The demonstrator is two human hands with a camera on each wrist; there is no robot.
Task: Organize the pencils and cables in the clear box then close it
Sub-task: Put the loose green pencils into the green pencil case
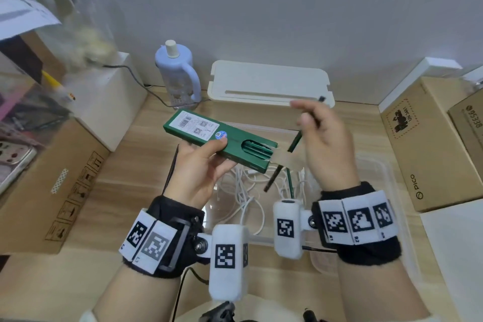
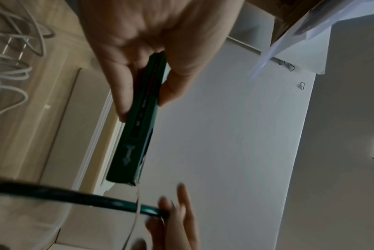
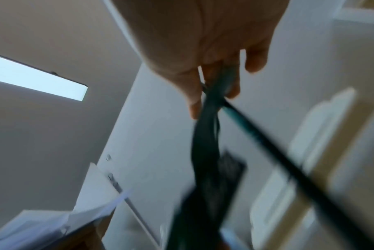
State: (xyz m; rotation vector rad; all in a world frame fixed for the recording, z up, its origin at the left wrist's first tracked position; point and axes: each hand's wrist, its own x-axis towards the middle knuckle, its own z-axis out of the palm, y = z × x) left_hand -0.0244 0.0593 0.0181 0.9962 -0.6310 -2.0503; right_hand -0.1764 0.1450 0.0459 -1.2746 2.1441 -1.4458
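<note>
My left hand (image 1: 209,157) grips a green pencil pack (image 1: 219,142) by its long edges, open end toward the right; the left wrist view shows the pack (image 2: 137,135) edge-on. Raised just right of it, my right hand (image 1: 303,115) pinches dark green pencils (image 1: 295,142), blurred in the right wrist view (image 3: 205,135). Two more pencils (image 1: 273,178) show below the pack's open end; I cannot tell whether they rest or hang. Under both hands sits the clear box (image 1: 392,191) with white cables (image 1: 245,191) coiled inside.
A cream cable organiser (image 1: 269,86) and a lilac bottle (image 1: 177,70) stand at the back by the wall. Cardboard boxes flank the wooden desk on the left (image 1: 52,178) and right (image 1: 418,144). A white box (image 1: 112,102) stands at back left.
</note>
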